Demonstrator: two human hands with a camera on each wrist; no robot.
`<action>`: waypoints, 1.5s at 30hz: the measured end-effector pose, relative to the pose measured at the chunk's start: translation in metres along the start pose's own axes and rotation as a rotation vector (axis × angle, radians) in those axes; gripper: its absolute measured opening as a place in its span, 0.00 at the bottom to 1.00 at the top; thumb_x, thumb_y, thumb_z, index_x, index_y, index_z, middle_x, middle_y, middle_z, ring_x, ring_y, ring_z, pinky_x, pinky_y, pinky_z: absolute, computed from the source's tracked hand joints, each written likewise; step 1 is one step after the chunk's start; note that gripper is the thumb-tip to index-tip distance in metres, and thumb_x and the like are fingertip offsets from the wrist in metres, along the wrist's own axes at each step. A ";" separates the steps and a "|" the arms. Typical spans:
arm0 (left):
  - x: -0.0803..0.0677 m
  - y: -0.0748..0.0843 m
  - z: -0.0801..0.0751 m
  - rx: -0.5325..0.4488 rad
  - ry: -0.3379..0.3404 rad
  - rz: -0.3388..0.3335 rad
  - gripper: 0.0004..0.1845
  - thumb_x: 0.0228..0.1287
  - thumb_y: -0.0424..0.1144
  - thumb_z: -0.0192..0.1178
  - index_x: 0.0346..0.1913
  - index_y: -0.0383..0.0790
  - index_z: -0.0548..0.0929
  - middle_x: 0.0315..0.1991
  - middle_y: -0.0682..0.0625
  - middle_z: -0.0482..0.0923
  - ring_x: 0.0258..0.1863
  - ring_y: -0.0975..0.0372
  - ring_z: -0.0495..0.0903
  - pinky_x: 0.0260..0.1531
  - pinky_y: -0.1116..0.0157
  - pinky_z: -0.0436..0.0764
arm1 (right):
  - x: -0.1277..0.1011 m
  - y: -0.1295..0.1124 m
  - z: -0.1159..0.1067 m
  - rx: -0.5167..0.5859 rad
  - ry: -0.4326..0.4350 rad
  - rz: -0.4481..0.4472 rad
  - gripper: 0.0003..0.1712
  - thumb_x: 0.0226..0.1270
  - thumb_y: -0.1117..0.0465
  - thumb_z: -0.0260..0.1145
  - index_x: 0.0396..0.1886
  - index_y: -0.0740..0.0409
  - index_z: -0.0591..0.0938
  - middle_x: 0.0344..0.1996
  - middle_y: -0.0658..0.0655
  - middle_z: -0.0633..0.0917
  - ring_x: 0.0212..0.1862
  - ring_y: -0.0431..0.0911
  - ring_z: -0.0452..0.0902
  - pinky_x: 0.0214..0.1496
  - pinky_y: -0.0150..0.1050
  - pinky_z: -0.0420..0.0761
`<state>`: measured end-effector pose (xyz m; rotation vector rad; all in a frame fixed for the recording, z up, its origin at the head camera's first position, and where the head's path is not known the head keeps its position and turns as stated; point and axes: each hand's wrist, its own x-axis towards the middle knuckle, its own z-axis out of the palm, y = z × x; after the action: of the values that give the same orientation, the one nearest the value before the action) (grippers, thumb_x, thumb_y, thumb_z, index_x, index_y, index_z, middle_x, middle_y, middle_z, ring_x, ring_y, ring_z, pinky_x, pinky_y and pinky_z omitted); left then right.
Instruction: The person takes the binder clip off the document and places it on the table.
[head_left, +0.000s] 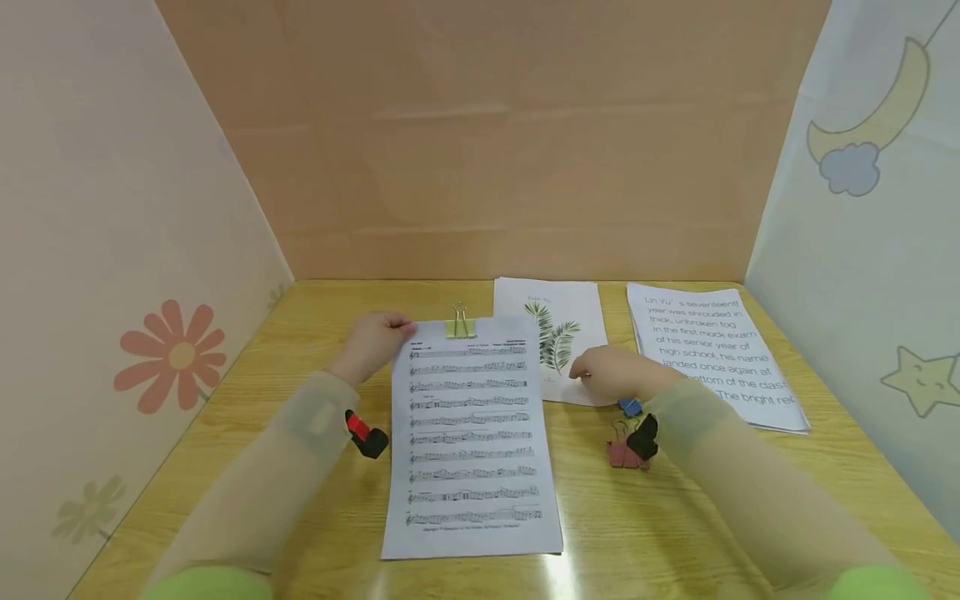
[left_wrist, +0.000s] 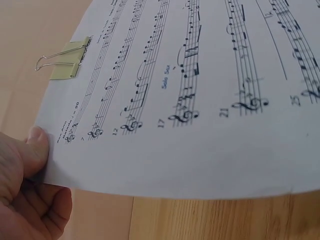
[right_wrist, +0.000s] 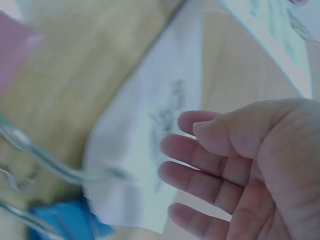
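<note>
From where I stand, the person's left hand has the sheet music by its far left corner, thumb on the printed face and bent fingers behind, so that grip is pinching paper. That corner is raised off the bench; whether the near edge touches the wood I can't tell. A yellow clip bites the far edge of the sheet music, just right of the left hand, its wire handles sticking out past the paper.

The right hand is over the near right part of the leaf picture, a white page with green fronds lying farther back and partly covered by the sheet music. Its grip is slack: fingers loosely bent, thumb near the first finger, nothing between them.

Just nearer than the right hand sits a blue clip, and nearer again a bunch of pink clips, partly hidden by the black piece at the right wrist. A stack of text pages in large print lies to the far right. A red flower decorates the left wall, a yellow moon the right.
</note>
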<state>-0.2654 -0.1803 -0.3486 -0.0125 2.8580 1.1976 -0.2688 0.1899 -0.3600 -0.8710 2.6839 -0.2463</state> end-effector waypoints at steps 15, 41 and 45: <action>0.004 0.030 0.023 -0.012 -0.009 0.037 0.13 0.71 0.44 0.55 0.48 0.42 0.84 0.39 0.49 0.82 0.41 0.56 0.77 0.46 0.56 0.74 | -0.005 -0.013 -0.057 0.109 0.195 -0.030 0.12 0.67 0.64 0.55 0.39 0.56 0.86 0.44 0.56 0.83 0.36 0.47 0.74 0.40 0.46 0.75; -0.002 0.065 0.035 -0.042 0.044 0.090 0.10 0.71 0.43 0.55 0.41 0.43 0.85 0.34 0.50 0.81 0.35 0.57 0.78 0.36 0.61 0.76 | 0.033 -0.056 -0.078 0.418 0.338 -0.017 0.18 0.70 0.50 0.61 0.51 0.56 0.81 0.47 0.53 0.82 0.51 0.48 0.75 0.57 0.48 0.71; -0.005 0.069 0.036 -0.045 0.053 0.096 0.10 0.71 0.44 0.56 0.42 0.43 0.85 0.34 0.50 0.81 0.35 0.57 0.78 0.37 0.61 0.77 | 0.039 -0.060 -0.080 0.439 0.338 -0.019 0.25 0.67 0.46 0.63 0.57 0.55 0.79 0.52 0.54 0.80 0.53 0.49 0.74 0.57 0.48 0.71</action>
<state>-0.2609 -0.1063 -0.3243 0.0935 2.9066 1.2977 -0.2934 0.1238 -0.2791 -0.7677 2.7433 -1.0243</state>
